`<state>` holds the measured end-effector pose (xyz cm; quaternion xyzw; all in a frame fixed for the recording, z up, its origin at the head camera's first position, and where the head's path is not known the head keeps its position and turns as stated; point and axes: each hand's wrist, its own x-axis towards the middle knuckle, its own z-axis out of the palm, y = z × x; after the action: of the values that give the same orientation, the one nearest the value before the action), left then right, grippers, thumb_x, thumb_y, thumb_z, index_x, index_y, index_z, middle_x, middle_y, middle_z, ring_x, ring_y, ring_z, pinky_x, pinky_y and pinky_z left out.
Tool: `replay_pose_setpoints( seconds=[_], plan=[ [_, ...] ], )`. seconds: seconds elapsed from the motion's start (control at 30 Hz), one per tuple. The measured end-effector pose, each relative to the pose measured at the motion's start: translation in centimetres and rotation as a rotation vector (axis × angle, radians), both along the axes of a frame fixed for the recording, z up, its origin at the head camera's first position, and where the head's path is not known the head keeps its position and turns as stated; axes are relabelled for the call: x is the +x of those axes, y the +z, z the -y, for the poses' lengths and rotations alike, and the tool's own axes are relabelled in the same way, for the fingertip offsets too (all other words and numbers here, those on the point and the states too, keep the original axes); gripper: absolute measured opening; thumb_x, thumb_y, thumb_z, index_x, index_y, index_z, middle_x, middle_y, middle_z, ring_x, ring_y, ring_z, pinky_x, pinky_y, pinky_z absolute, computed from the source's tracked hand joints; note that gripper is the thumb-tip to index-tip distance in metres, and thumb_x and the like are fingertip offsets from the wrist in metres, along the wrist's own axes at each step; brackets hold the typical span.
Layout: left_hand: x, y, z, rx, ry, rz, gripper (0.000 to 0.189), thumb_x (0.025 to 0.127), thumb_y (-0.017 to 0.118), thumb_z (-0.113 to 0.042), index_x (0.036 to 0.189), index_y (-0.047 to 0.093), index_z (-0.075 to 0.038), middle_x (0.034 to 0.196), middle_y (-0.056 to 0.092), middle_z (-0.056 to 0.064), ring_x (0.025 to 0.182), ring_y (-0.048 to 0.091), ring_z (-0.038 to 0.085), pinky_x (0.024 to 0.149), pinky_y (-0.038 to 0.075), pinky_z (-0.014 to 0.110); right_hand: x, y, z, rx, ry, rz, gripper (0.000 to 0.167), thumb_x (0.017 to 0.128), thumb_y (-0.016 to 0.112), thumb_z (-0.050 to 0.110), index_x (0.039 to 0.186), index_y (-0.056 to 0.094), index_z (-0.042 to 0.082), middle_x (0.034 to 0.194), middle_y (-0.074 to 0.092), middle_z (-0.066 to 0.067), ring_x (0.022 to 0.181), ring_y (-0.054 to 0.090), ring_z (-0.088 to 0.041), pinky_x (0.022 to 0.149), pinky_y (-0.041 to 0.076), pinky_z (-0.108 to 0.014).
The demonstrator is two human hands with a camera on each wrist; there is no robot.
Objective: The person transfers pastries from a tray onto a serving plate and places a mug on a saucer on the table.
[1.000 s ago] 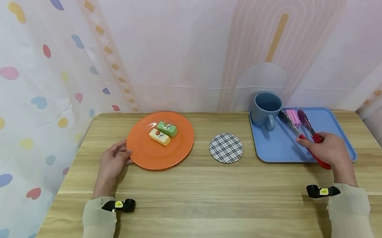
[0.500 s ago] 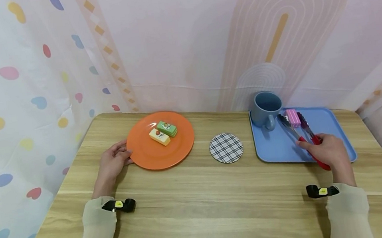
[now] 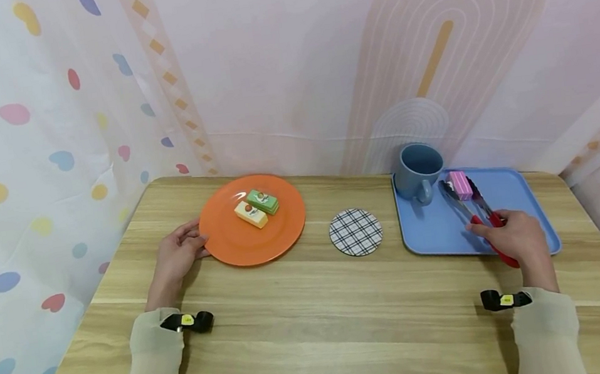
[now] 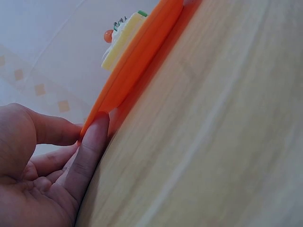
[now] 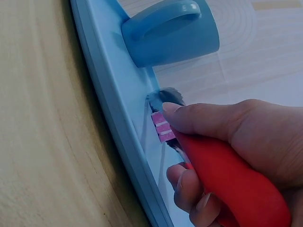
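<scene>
A pink block [image 3: 460, 186] between red-handled tongs [image 3: 477, 222]

The right hand [image 3: 518, 235] is gripping the tongs; the left hand [image 3: 178, 252] is pinching the rim of an orange plate [image 3: 246, 250], apparently steadying it. Farther, the tips are flanking the block on a blue tray [image 3: 425, 232], seemingly for an even hold. A mug [image 3: 411, 178] is crowding their left; bare tray is leaving room rightward.

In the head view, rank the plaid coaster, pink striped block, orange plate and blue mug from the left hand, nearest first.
1. Orange plate: left rim pinched by the left hand.
2. Plaid coaster: right of the plate.
3. Blue mug: far left corner of the blue tray.
4. Pink striped block: right of the mug, between the tongs.
</scene>
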<state>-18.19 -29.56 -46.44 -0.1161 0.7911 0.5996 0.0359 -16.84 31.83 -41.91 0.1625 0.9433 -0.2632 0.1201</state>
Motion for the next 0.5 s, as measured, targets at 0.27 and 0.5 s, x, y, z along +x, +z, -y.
replay_pose_setpoints(
  seconds=[0.27, 0.5],
  plan=[
    [0.05, 0.12, -0.04, -0.002, 0.001, -0.004, 0.052, 0.106, 0.053, -0.011, 0.156, 0.042, -0.005, 0.118, 0.055, 0.004, 0.088, 0.064, 0.0, 0.08, 0.063, 0.019, -0.04, -0.15, 0.04, -0.002, -0.001, -0.019, 0.084, 0.094, 0.067, 0.053, 0.144, 0.048, -0.011, 0.119, 0.055, -0.032, 0.102, 0.05, -0.042, 0.061, 0.046, -0.03],
    [0.0, 0.09, -0.12, 0.005, 0.016, -0.007, 0.053, 0.105, 0.054, -0.01, 0.156, 0.042, -0.005, 0.116, 0.056, 0.001, 0.086, 0.064, -0.001, 0.08, 0.063, 0.018, -0.1, -0.2, 0.21, -0.022, -0.004, -0.022, 0.084, 0.094, 0.067, 0.053, 0.146, 0.048, -0.01, 0.119, 0.056, -0.031, 0.1, 0.052, -0.04, 0.061, 0.046, -0.029]
  ],
)
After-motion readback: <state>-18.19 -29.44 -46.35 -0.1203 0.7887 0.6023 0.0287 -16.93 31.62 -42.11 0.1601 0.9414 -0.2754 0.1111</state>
